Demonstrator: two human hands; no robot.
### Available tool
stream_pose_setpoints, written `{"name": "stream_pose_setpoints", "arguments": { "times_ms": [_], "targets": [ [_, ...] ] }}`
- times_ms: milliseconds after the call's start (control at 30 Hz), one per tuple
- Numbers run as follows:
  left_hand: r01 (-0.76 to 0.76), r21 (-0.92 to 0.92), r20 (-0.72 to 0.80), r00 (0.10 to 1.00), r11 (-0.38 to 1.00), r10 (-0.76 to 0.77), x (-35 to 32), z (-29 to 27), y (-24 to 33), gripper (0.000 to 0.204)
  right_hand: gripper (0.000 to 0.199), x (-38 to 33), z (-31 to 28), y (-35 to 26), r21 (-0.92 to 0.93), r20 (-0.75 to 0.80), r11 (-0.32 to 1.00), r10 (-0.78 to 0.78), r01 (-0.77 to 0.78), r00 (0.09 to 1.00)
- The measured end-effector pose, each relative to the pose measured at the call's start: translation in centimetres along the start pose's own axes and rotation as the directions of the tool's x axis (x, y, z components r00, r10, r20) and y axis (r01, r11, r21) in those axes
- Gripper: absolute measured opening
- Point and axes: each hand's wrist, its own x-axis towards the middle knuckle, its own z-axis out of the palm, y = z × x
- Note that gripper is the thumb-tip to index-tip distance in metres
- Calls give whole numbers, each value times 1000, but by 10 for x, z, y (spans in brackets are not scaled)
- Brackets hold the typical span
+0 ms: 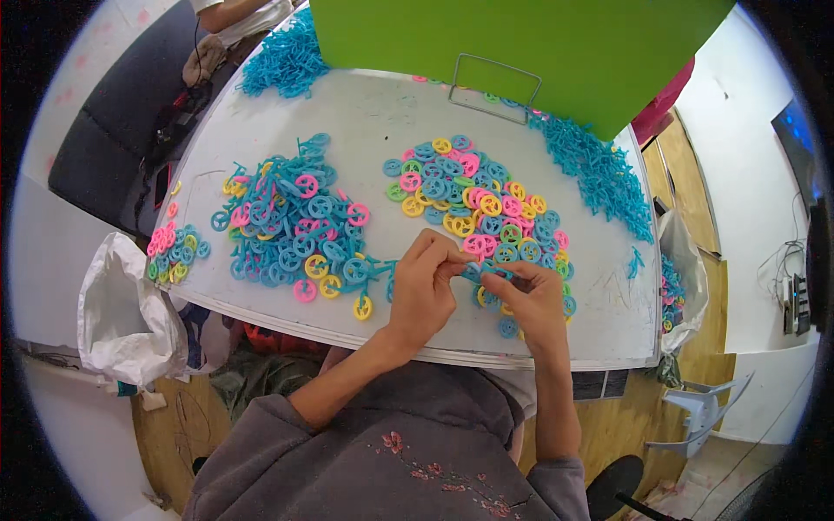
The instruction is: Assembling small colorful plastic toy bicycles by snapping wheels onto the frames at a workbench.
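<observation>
My left hand (424, 285) and my right hand (532, 300) meet over the front of the white table (599, 295). Their fingertips pinch a small blue plastic piece (473, 271) between them; its exact shape is mostly hidden by the fingers. Just beyond and under the hands spreads a pile of small spoked plastic wheels (489, 206) in blue, pink, yellow and green. To the left of my left hand lies a larger heap of similar wheels, several with blue stems attached (295, 217).
Loose blue stems are heaped at the far left (285, 56) and the right (599, 174), beside a big green panel (521, 43). A small wheel group (178, 252) sits at the left edge. White sacks (126, 313) hang by both sides. Another person's arm (230, 13) shows at upper left.
</observation>
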Motion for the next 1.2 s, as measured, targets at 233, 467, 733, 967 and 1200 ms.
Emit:
{"name": "stream_pose_setpoints", "arguments": {
  "times_ms": [233,467,733,967,1200],
  "targets": [
    [44,-78,-11,999,996,-45,-1,2,-2,20,15,2,0,11,154,-2,986,64,-63,998],
    [78,-83,4,997,993,-78,0,-1,-5,21,14,-9,16,-3,-277,-210,904,-388,326,897],
    [85,-153,103,992,984,-70,-3,-13,-5,16,13,-7,7,-2,-311,-89,836,-498,451,862],
    [-48,-58,105,993,997,54,-3,-11,3,16,13,-13,6,-11,-336,-102,856,-448,393,888],
    [-13,75,110,994,997,5,-10,-24,4,30,25,-12,-6,-12,-290,-23,782,-582,552,813]
  ]
}}
